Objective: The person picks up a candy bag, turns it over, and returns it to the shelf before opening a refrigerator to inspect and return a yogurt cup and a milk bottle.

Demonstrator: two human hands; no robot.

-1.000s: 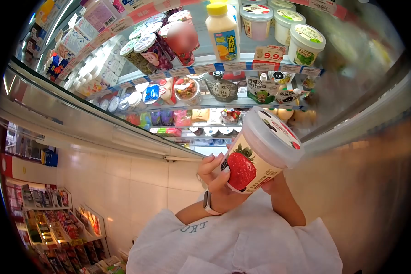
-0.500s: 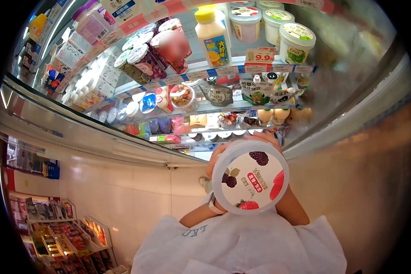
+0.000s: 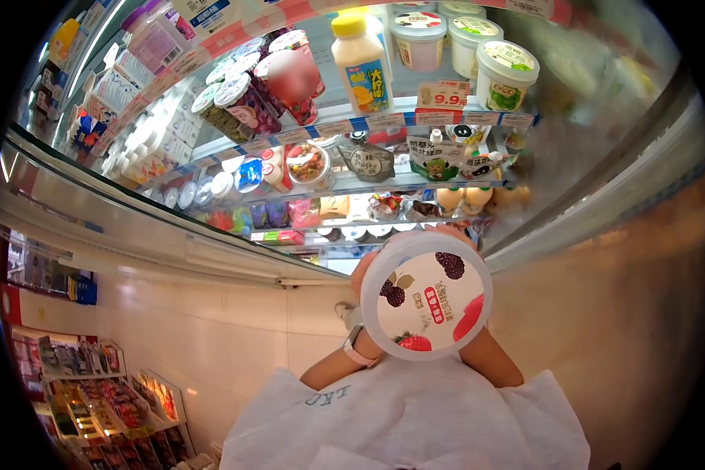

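The upper shelf (image 3: pixel 405 84) is supporting a yellow-capped bottle (image 3: pixel 362 69), cups (image 3: pixel 247 103) and lidded tubs (image 3: pixel 507 77); the shelf below (image 3: pixel 388 186) is carrying pouches (image 3: pixel 435 159).

- White plastic bottle with yellow cap (image 3: pixel 368 74): upright on pale, blue-edged shelf (image 3: pixel 384 121).
- White round tub with green print (image 3: pixel 505 82): right of red-and-white price card (image 3: pixel 444 95).
- Grey foil pouch (image 3: pixel 370 162): one shelf below.
- Colourful packets (image 3: pixel 125 398): lower left.

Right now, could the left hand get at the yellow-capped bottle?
Probably not: the left hand seems occupied holding the large tub, though nothing visible stands in front of the yellow-capped bottle.
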